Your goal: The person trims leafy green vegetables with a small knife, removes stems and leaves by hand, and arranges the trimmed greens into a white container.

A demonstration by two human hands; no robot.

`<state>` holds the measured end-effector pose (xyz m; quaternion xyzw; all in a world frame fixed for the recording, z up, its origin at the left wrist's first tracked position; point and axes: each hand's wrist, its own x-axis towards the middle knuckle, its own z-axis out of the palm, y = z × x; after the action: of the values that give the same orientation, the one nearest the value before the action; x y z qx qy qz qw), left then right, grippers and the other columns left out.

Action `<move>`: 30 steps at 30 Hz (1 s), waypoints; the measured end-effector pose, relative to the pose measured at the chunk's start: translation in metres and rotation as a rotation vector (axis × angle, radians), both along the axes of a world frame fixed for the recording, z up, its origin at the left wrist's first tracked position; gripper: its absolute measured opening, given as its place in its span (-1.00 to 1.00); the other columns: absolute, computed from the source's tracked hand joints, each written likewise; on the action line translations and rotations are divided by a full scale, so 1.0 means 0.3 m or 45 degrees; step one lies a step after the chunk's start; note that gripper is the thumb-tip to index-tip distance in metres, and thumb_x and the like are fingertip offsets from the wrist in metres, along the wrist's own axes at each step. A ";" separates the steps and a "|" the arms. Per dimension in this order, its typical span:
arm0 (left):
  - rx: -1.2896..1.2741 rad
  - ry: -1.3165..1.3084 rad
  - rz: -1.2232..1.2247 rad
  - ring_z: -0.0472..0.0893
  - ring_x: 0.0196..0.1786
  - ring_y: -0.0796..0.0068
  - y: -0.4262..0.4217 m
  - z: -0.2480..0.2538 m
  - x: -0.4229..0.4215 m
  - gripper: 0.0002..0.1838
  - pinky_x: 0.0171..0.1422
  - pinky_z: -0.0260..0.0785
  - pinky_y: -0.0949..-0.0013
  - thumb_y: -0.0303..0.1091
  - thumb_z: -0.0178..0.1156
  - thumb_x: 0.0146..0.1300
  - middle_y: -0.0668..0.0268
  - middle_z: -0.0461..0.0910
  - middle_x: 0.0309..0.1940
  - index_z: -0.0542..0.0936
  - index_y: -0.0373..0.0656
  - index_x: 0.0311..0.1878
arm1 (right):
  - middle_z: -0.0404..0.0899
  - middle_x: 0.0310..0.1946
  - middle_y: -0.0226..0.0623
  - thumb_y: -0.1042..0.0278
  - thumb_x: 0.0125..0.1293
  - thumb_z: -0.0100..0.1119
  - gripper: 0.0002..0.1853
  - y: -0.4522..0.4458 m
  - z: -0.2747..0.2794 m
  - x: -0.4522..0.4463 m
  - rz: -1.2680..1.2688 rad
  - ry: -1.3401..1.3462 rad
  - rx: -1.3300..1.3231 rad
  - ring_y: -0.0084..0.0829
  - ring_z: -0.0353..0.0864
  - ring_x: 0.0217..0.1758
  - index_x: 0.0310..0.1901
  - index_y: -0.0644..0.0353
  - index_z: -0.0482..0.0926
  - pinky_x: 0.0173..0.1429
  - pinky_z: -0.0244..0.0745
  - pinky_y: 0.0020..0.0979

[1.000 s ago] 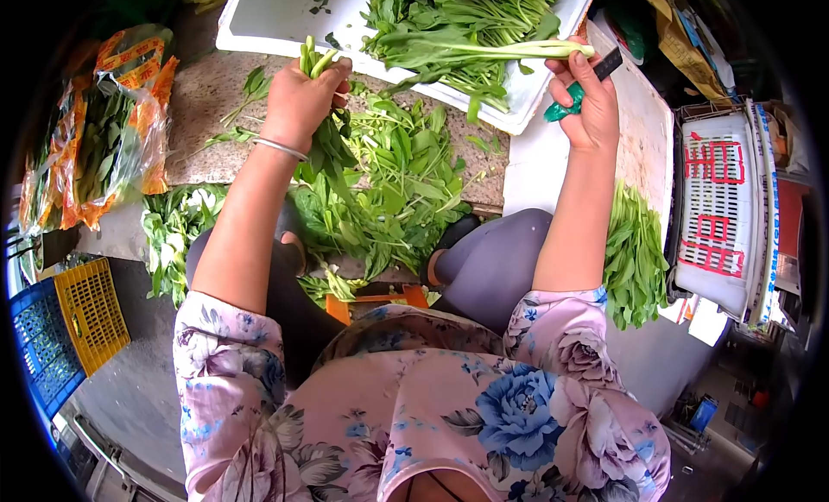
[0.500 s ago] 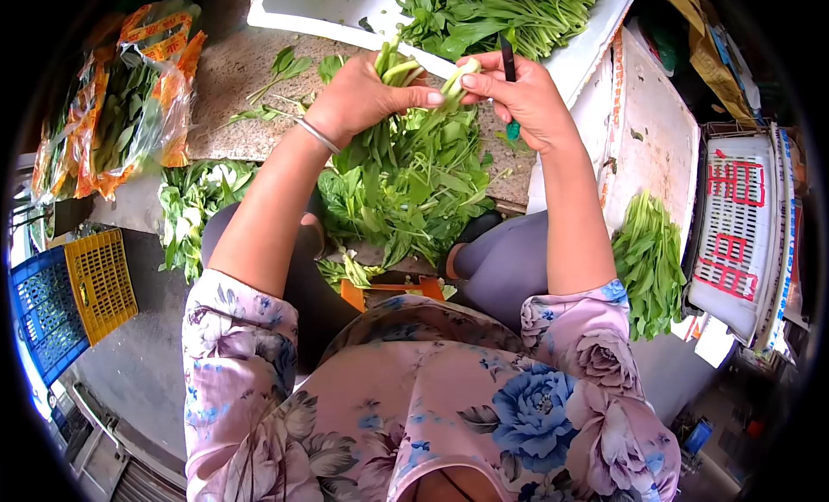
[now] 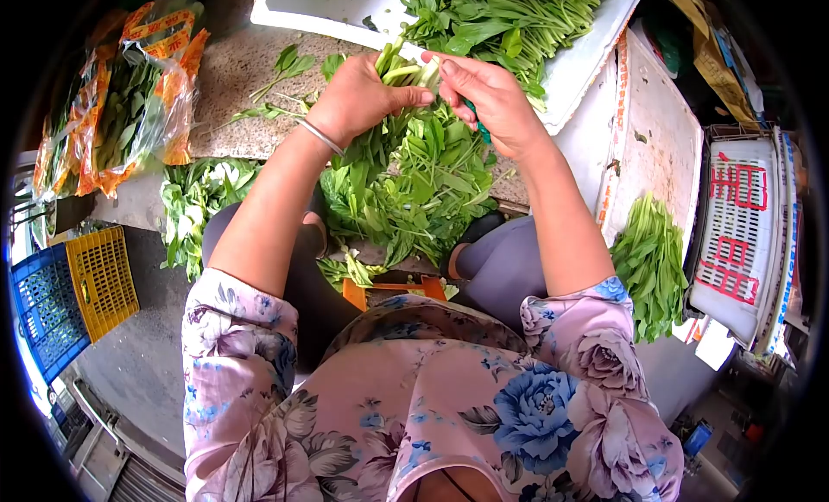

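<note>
Pale, thick stems of leafy greens point(image 3: 399, 72) stick up out of my left hand point(image 3: 367, 94), which is closed around the bunch, its leaves hanging below. Close beside it, my right hand point(image 3: 490, 103) is curled around a small knife point(image 3: 482, 132); only part of its green handle shows under the fingers. The right thumb and forefinger meet at the pale stem ends next to the left thumb. Beneath both hands lies a loose heap of leafy greens point(image 3: 423, 174).
A white foam box point(image 3: 319, 14) at the back holds more greens. To the right are a foam lid point(image 3: 661, 113), a bundle of greens point(image 3: 649, 260) and a white crate point(image 3: 734, 217). At left are bagged greens point(image 3: 121, 113) plus yellow point(image 3: 104, 282) and blue baskets point(image 3: 43, 303).
My right hand has moved left, closer to my left hand, and turned so the knife's black part is hidden. The stem it pinched has shifted left. My left hand has hardly moved.
</note>
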<state>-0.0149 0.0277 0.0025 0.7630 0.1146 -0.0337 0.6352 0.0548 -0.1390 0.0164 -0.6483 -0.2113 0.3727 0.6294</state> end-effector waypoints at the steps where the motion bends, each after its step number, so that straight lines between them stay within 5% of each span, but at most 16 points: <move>1: -0.001 0.001 -0.001 0.45 -0.46 0.68 0.003 -0.007 0.002 -0.59 -0.37 0.34 0.54 -0.33 0.44 -0.14 0.39 0.57 -0.46 0.54 -0.27 -0.20 | 0.29 -0.60 -0.59 0.09 0.29 0.01 -0.59 0.005 0.007 -0.005 -0.014 -0.013 -0.022 -0.78 0.15 -0.62 0.02 0.23 0.46 -0.60 0.04 -0.73; 10: -0.417 -0.073 -0.043 0.41 -0.54 0.70 0.029 0.004 -0.021 -0.77 -0.44 0.28 0.58 -0.38 0.39 -0.08 0.47 0.53 -0.55 0.58 -0.21 -0.35 | 0.22 -0.66 -0.62 0.09 0.27 0.04 -0.65 -0.020 -0.025 0.034 -0.009 0.087 -0.226 -0.79 0.06 -0.68 -0.09 0.18 0.54 -0.66 -0.07 -0.68; 13: -0.408 -0.089 -0.047 0.42 -0.52 0.70 0.032 -0.001 -0.023 -0.76 -0.42 0.30 0.59 -0.38 0.39 -0.08 0.47 0.53 -0.54 0.58 -0.21 -0.34 | 0.20 -0.67 -0.63 0.02 0.27 0.02 -0.65 -0.011 0.010 0.014 -0.036 0.008 -0.366 -0.80 0.10 -0.68 -0.25 0.19 0.53 -0.65 -0.01 -0.72; 19: -0.383 -0.094 -0.077 0.44 -0.49 0.69 0.037 -0.001 -0.025 -0.76 -0.39 0.31 0.58 -0.38 0.40 -0.08 0.47 0.53 -0.51 0.57 -0.21 -0.33 | 0.43 -0.58 -0.49 0.17 0.14 0.22 -0.71 0.009 0.007 0.001 -0.116 -0.238 -0.068 -0.71 0.28 -0.62 -0.34 0.27 0.55 -0.55 0.19 -0.67; 21: -0.388 -0.111 -0.066 0.44 -0.49 0.68 0.043 0.001 -0.024 -0.76 -0.38 0.32 0.57 -0.38 0.39 -0.07 0.47 0.54 -0.51 0.57 -0.21 -0.33 | 0.42 -0.63 -0.51 0.27 0.16 0.20 -0.82 -0.010 0.027 0.023 -0.083 -0.243 -0.231 -0.80 0.24 -0.66 -0.37 0.21 0.52 -0.64 0.03 -0.73; 25: -0.362 -0.131 -0.140 0.49 -0.40 0.63 0.060 0.018 -0.034 -0.72 -0.25 0.37 0.54 -0.38 0.32 0.00 0.34 0.59 -0.37 0.55 -0.24 -0.21 | 0.49 -0.62 -0.43 0.31 0.11 0.21 -0.83 -0.107 -0.063 0.143 -0.010 -0.453 -0.705 -0.68 0.32 -0.67 -0.41 0.25 0.54 -0.57 0.21 -0.62; 27: -0.425 -0.126 -0.179 0.50 -0.40 0.63 0.060 0.030 -0.041 -0.73 -0.27 0.37 0.55 -0.40 0.32 -0.01 0.34 0.59 -0.38 0.55 -0.25 -0.22 | 0.52 -0.59 -0.40 0.30 0.04 0.25 -0.79 -0.117 -0.069 0.144 0.384 -0.815 -1.460 -0.61 0.37 -0.65 -0.37 0.28 0.56 -0.53 0.28 -0.54; 30: -0.496 -0.109 -0.257 0.52 -0.37 0.63 0.057 0.043 -0.045 -0.73 -0.25 0.39 0.56 -0.44 0.31 0.00 0.29 0.61 -0.33 0.54 -0.27 -0.20 | 0.55 -0.58 -0.28 0.23 0.00 0.28 -0.69 -0.107 -0.066 0.120 0.466 -0.545 -1.392 -0.46 0.48 -0.58 -0.24 0.22 0.59 -0.35 0.36 -0.35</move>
<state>-0.0285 0.0450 0.0156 0.6344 0.0022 -0.0861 0.7682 0.0908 -0.1712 -0.0034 -0.8909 -0.2192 0.3905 0.0754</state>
